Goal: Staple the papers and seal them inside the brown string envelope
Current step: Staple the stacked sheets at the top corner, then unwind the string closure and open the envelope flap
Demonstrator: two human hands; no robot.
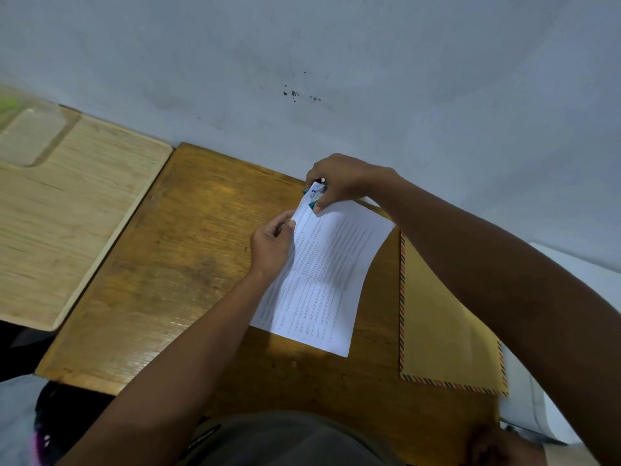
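Flat printed papers (319,274), stapler (316,195) (teal)

**Papers, stapler and envelope**

The white papers (322,277) with small print lie on the wood, top corner lifted. A small green stapler (315,194) sits on that corner. The brown envelope (443,327) with a striped edge lies flat just beside them.

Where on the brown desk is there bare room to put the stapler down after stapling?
Bare wood lies left of the papers, up to the desk's left edge. The right side is crowded: envelope, right hand gripping the stapler.
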